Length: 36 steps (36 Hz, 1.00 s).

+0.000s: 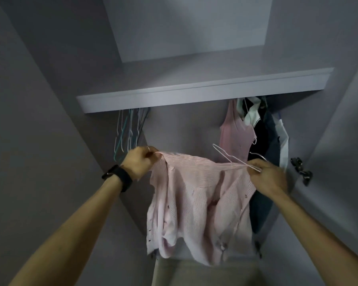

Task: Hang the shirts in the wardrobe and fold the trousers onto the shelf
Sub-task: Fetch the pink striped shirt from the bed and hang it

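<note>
Wardrobe point(50, 100): its side walls are closing in left and right.
Shelf point(194, 87): its front edge is running across above both hands.
Shirt point(194, 193): pink striped, is hanging stretched between the hands, before the open middle gap.
Hung clothes point(256, 131): are crowding the right, just behind the right hand point(267, 176).
Empty hangers point(128, 129): are dangling just behind the left hand point(137, 162).
Left fingers: are pinching the shirt's top edge.
Right fingers: are gripping the shirt and a wire hanger point(229, 156).
Hinge point(302, 170): is jutting out near the right hand.

A clear gap lies between empty hangers point(128, 133) and hung clothes point(254, 133).
</note>
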{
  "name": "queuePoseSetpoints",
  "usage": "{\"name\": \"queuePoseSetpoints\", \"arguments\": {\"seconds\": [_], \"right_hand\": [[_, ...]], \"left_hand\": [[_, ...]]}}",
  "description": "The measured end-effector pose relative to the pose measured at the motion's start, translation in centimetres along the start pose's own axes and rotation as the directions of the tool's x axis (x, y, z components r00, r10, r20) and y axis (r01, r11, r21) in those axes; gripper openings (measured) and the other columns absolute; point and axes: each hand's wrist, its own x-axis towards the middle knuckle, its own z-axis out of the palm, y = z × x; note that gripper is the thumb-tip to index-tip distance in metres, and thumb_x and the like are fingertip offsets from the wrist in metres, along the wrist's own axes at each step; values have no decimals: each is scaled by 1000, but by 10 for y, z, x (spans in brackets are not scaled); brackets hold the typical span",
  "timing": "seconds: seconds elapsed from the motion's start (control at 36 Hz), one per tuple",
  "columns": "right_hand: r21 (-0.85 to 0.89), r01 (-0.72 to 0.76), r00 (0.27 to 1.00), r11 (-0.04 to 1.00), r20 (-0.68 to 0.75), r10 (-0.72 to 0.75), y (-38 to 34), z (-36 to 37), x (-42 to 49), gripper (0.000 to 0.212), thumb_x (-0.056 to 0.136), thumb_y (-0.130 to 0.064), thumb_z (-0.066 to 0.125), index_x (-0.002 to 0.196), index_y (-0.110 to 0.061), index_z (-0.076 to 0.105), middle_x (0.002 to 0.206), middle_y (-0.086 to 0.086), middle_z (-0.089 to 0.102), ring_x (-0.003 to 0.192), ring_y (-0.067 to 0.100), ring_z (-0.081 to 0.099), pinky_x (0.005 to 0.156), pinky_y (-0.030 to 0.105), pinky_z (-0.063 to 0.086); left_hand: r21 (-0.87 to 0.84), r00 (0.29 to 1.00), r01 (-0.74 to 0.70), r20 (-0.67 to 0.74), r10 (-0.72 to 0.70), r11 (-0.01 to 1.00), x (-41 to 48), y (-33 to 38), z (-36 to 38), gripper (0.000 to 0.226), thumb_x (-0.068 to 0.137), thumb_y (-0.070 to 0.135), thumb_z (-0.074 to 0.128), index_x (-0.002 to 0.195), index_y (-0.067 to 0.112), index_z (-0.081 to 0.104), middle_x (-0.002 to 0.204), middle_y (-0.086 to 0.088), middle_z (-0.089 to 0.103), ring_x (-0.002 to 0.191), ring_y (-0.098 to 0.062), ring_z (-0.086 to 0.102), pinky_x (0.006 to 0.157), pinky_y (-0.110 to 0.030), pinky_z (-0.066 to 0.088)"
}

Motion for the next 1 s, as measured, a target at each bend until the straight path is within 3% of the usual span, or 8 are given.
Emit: {"name": "queuePoseSetpoints", "arguments": {"seconds": [0.11, 0.28, 0.36, 0.44, 0.56, 0.78, 0.92, 1.0], "right_hand": [[12, -61, 997, 998, 40, 60, -2, -7, -14, 18, 98, -42, 55, 99, -32, 69, 88, -5, 70, 85, 24, 63, 72, 31, 44], [366, -39, 999, 930, 6, 39, -1, -22, -72, 27, 98, -30, 62, 77, -18, 74, 53, 6, 53, 54, 21, 51, 53, 23, 35], [407, -15, 996, 913, 88, -23, -5, -25, -97, 32, 97, -29, 65, 67, -39, 72, 53, 1, 53, 53, 13, 47, 57, 29, 37], [348, 5, 997, 937, 69, -31, -5, -21, -102, 37, 97, -28, 63, 60, -34, 62, 48, -7, 41, 50, 8, 38, 55, 31, 37], [123, 92, 995, 988, 16, -94, -14, -17, -98, 33, 100, -34, 57, 76, -12, 61, 48, -2, 43, 53, 22, 46, 59, 38, 39], [104, 102, 995, 989, 12, -104, -19, -44, -100, 30, 100, -32, 56, 78, -14, 64, 51, 0, 50, 59, 25, 52, 61, 39, 43], [78, 108, 994, 991, 15, -109, -36, -32, -98, 30, 102, -29, 54, 81, -12, 67, 53, 3, 53, 57, 23, 44, 54, 29, 28], [-61, 132, 988, 989, 93, -126, -44, -22, -94, 28, 104, -26, 47, 88, -17, 68, 72, 4, 68, 64, 23, 54, 54, 26, 26]], "left_hand": [[13, 992, 1, 129, -3, 1000, 14, 18, -1, 17, 100, 29, 58, 102, 19, 71, 97, 3, 70, 92, -17, 65, 78, -29, 49], [263, 977, -65, 211, 9, 963, 33, 51, 27, 24, 99, 27, 55, 110, 14, 72, 106, -5, 68, 96, -21, 60, 80, -26, 43], [290, 977, -79, 213, 16, 954, 39, 61, 43, 25, 99, 28, 55, 110, 14, 72, 110, -8, 70, 98, -24, 62, 83, -29, 46], [341, 967, -155, 244, 72, 927, 40, 76, 60, 25, 100, 26, 53, 111, 14, 72, 113, -8, 71, 102, -26, 64, 86, -30, 49], [432, 955, -263, 247, 167, 863, 34, 91, 76, 28, 102, 24, 48, 113, 14, 72, 113, -8, 71, 103, -28, 64, 81, -29, 47], [527, 971, -231, 173, 163, 818, 33, 87, 62, 30, 102, 26, 44, 102, 15, 72, 105, -6, 69, 90, -25, 61, 78, -35, 52], [490, 966, -247, 189, 174, 836, 25, 93, 68, 27, 100, 24, 48, 102, 16, 73, 104, -6, 71, 94, -27, 64, 79, -34, 52], [462, 964, -261, 175, 202, 848, 21, 97, 71, 26, 99, 23, 48, 102, 17, 73, 102, -5, 72, 88, -25, 63, 74, -32, 49]]}}
